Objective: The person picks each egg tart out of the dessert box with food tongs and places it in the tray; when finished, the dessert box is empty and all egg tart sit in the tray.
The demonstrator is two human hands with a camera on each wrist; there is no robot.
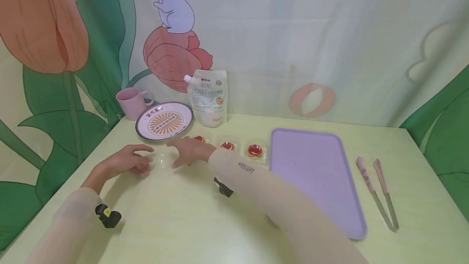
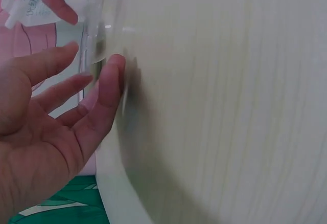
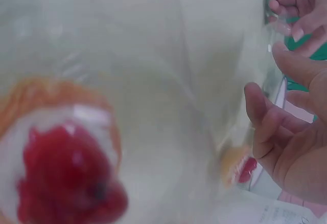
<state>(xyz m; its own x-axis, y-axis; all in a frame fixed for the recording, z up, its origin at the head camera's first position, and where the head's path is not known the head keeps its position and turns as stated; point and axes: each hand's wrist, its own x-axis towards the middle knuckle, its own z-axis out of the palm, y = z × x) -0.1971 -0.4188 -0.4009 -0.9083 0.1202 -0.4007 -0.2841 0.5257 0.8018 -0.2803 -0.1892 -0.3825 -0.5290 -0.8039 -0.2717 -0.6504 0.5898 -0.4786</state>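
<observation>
I have the left hand (image 1: 123, 161) beside the clear box (image 1: 162, 160), its fingers apart and loosely bent; the left wrist view puts their tips right by the plastic, though I can't tell whether they touch it. I have the right hand (image 1: 192, 150) on the box's other side, thumb and fingers spread well apart, with the box between the two hands. I can't tell contact there either. The box is on the left half of the counter (image 1: 176, 231), nearer its left edge than its right.

Just past the right hand I see three packed tarts in a row, parallel to the far edge. The first tart (image 1: 199, 138) is partly hidden by that hand, the second tart (image 1: 227, 146) is by the right sleeve (image 1: 264, 186), and the third tart (image 1: 254, 150) is just beside the tray (image 1: 307, 174). Each has a red topping.

Farther out, I see the plate (image 1: 165, 121) near the counter's far left corner, its rim dark and its middle patterned with orange rays. The pink mug (image 1: 132, 103) is in that corner, next to the plate, and the white bag (image 1: 208, 101) stands upright at the far edge, to the plate's right. The purple tray lies right of the counter's middle. Past its right side I see the tongs (image 1: 381, 194), spread, their pink ends toward the far edge. A printed cloth (image 1: 256, 52) hangs behind the counter.
</observation>
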